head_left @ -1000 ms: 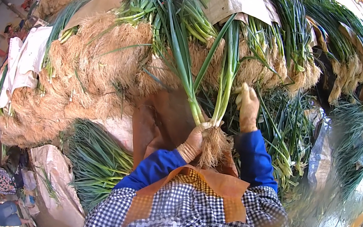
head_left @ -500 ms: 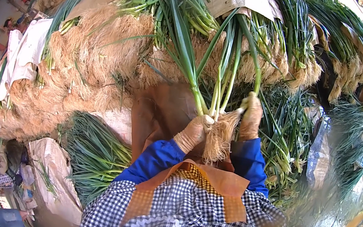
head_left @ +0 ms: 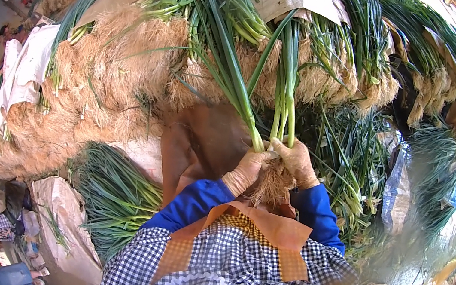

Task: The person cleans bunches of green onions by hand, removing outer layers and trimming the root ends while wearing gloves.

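Green and white, the bunch of spring onions (head_left: 276,96) stands upright before the brown apron (head_left: 203,144). In the head view, our left hand (head_left: 246,170) and right hand (head_left: 297,161) both grasp its base above the roots; large heaps beyond the apron remain unhandled.

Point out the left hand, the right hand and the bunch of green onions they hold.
left hand (head_left: 245,170), head view, back of the gloved hand.
right hand (head_left: 297,159), head view, back of the gloved hand.
bunch of green onions (head_left: 285,101), head view, green stalks above the hands.
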A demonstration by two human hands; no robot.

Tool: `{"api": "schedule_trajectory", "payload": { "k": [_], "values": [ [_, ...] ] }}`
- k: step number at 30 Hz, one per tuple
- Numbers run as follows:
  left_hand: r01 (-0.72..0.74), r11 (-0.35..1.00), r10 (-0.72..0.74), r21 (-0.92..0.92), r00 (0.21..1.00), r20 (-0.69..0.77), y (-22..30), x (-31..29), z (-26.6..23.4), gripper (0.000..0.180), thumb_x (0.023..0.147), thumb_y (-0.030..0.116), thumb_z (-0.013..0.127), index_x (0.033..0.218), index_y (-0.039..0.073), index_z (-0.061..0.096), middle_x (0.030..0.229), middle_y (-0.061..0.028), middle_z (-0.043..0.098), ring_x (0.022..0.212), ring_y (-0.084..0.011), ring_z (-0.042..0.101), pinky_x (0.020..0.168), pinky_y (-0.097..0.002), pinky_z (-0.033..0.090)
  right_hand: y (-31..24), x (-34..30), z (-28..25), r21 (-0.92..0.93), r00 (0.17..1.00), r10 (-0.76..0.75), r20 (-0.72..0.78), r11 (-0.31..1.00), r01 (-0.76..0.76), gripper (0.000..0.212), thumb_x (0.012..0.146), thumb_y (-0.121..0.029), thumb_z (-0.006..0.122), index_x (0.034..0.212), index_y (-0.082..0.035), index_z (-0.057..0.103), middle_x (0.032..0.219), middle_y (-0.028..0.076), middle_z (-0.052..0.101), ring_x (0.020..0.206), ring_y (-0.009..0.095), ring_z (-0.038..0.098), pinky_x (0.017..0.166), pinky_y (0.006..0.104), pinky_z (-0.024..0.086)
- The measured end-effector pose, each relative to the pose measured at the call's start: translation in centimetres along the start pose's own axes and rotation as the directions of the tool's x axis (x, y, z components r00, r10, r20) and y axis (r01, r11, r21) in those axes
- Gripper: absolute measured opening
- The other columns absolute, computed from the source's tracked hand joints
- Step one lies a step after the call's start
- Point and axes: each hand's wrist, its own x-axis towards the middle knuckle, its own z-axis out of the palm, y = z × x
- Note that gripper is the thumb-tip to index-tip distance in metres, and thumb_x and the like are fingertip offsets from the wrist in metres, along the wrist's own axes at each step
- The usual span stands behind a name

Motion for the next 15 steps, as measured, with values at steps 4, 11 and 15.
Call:
{"api": "schedule_trajectory", "payload": {
  "k": [4,11,15],
  "values": [
    [-0.062,0.996,0.063,-0.061,0.998,0.004,-0.3,0.0,-1.3,0.011,0.081,0.007,0.058,0.092,0.004,0.062,0.081,-0.0011,0.061,0.07,-0.0097,0.056,0.057,-0.0203,0.043,1.8,1.5,0.2,0.371,0.973,0.066,-0.219,0.929,0.02,0.017,0.085,-0.021,0.059,0.089,-0.004,0.058,0.067,0.0,0.056,0.052,0.011,0.051,0.048,0.0231,0.043],
    [0.132,0.968,-0.094,-0.215,0.979,0.181,-1.3,1.9,-3.5,0.026,0.079,0.005,0.06,0.104,0.002,0.059,0.088,-0.0032,0.061,0.081,-0.0138,0.058,0.071,-0.0245,0.048,0.5,2.3,-1.4,0.302,0.997,0.078,0.022,0.95,-0.081,0.025,0.085,-0.023,0.063,0.092,0.0,0.057,0.068,0.003,0.058,0.055,0.009,0.052,0.049,0.0223,0.044],
    [0.166,0.952,-0.115,-0.258,0.973,0.2,0.7,1.2,-0.8,0.028,0.083,0.005,0.053,0.11,-0.002,0.055,0.095,-0.0123,0.063,0.088,-0.0211,0.061,0.08,-0.0326,0.051,2.4,3.0,0.6,0.471,1.0,0.006,0.005,0.882,-0.008,0.027,0.084,-0.021,0.064,0.098,0.001,0.058,0.068,0.002,0.057,0.057,0.009,0.053,0.052,0.0234,0.046]
  ]
}}
